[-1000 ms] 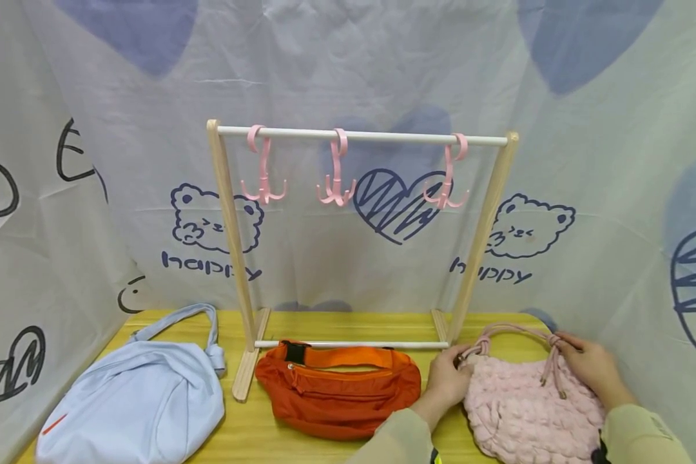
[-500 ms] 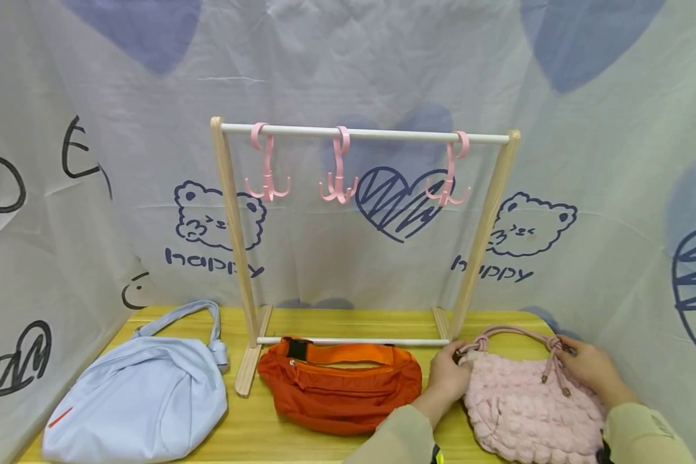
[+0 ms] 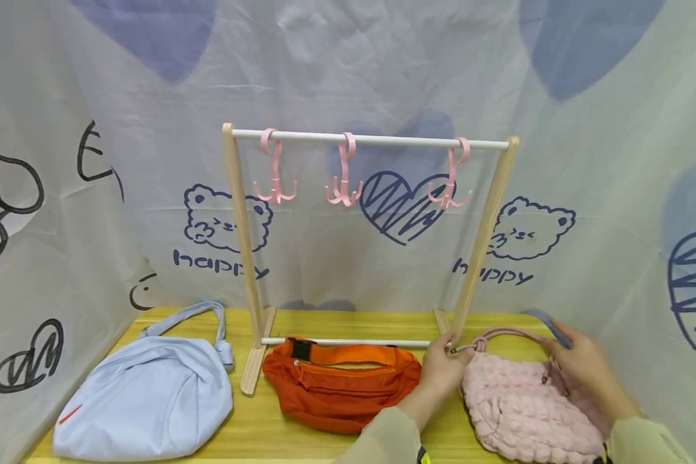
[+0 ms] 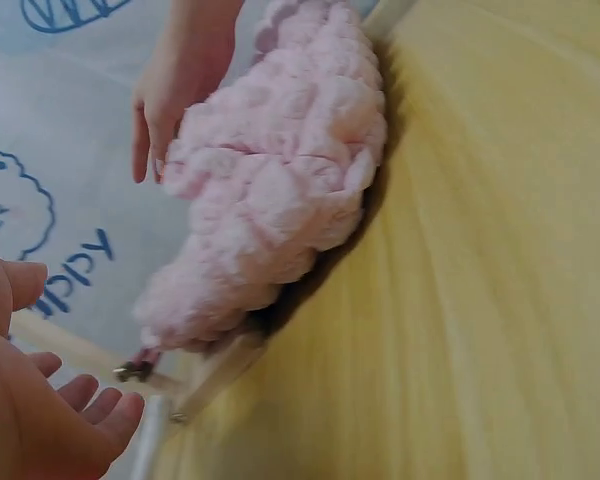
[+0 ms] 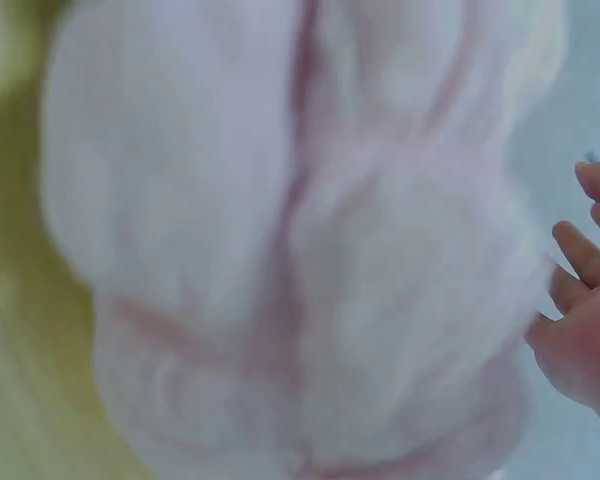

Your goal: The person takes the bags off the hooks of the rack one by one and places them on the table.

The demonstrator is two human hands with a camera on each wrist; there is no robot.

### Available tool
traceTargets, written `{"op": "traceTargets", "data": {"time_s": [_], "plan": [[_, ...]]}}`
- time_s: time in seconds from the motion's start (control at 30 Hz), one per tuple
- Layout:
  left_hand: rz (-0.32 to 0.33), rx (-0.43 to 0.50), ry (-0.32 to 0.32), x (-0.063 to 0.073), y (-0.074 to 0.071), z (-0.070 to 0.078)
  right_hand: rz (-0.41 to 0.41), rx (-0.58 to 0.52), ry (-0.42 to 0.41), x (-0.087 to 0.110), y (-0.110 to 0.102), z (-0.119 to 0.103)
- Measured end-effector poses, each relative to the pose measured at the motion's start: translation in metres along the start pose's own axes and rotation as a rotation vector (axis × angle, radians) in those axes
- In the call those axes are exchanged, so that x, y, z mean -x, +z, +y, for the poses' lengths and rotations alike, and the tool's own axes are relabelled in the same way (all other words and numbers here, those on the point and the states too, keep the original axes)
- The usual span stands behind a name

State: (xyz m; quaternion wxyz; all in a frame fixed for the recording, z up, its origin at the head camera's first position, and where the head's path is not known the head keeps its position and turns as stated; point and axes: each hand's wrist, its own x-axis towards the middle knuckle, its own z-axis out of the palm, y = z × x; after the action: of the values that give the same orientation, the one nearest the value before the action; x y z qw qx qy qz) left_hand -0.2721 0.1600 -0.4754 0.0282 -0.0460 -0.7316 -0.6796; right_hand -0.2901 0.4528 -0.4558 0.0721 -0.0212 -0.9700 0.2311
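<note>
A pink puffy handbag (image 3: 524, 409) lies on the yellow table at the right, its thin strap (image 3: 516, 331) arching away from me. Beside the strap's left end is my left hand (image 3: 443, 367); in the left wrist view that hand (image 4: 55, 400) shows relaxed fingers apart from the bag (image 4: 270, 150). My right hand (image 3: 586, 367) is at the bag's right upper edge by the other strap end, fingers extended. The bag fills most of the blurred right wrist view, with the right hand (image 5: 585, 310) loosely spread at its edge. Contact of the right fingertips is unclear.
An orange waist bag (image 3: 342, 393) lies in front of the wooden rack (image 3: 487, 238). Pink hooks (image 3: 344, 187) hang from the rack's white top bar (image 3: 406, 140). A pale blue bag (image 3: 151, 399) lies at the left. Printed cloth surrounds the table.
My left hand has shifted slightly left and its fingers have loosened from the strap end. The right fingers have straightened, and the bag's right tassels are now mostly hidden. The head view has shifted slightly.
</note>
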Motion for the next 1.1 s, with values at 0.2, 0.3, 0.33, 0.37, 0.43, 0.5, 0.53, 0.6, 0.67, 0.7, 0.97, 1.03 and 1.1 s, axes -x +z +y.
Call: {"op": "traceTargets", "data": {"time_s": [0.2, 0.3, 0.33, 0.37, 0.43, 0.5, 0.53, 0.6, 0.67, 0.7, 0.97, 1.03, 1.1], "plan": [[0.002, -0.085, 0.08, -0.005, -0.023, 0.013, 0.097, -0.093, -0.044, 0.007, 0.002, -0.031], [0.006, -0.123, 0.101, -0.006, -0.038, 0.019, 0.144, -0.147, -0.061, 0.012, 0.003, -0.046], [0.004, -0.129, 0.113, -0.007, -0.044, 0.021, 0.162, -0.164, -0.068, 0.014, 0.004, -0.051], [0.004, -0.137, 0.127, -0.008, -0.05, 0.024, 0.179, -0.186, -0.082, 0.016, 0.004, -0.055], [0.009, -0.155, 0.158, -0.009, -0.062, 0.029, 0.212, -0.219, -0.112, 0.019, 0.005, -0.064], [0.016, -0.182, 0.191, -0.011, -0.076, 0.034, 0.241, -0.238, -0.132, 0.022, 0.005, -0.074], [0.024, -0.202, 0.216, -0.011, -0.084, 0.037, 0.255, -0.244, -0.146, 0.022, 0.005, -0.078], [0.046, -0.259, 0.257, -0.012, -0.099, 0.041, 0.278, -0.249, -0.172, 0.024, 0.006, -0.086], [0.075, -0.331, 0.301, -0.014, -0.115, 0.045, 0.31, -0.25, -0.206, 0.025, 0.007, -0.094], [0.091, -0.365, 0.321, -0.014, -0.123, 0.047, 0.324, -0.253, -0.222, 0.026, 0.008, -0.097], [0.174, -0.546, 0.423, -0.013, -0.177, 0.052, 0.366, -0.242, -0.278, 0.035, 0.014, -0.117], [0.195, -0.591, 0.441, -0.011, -0.19, 0.052, 0.364, -0.231, -0.281, 0.038, 0.015, -0.12], [0.214, -0.635, 0.454, -0.009, -0.204, 0.051, 0.37, -0.222, -0.296, 0.04, 0.017, -0.123]]}}
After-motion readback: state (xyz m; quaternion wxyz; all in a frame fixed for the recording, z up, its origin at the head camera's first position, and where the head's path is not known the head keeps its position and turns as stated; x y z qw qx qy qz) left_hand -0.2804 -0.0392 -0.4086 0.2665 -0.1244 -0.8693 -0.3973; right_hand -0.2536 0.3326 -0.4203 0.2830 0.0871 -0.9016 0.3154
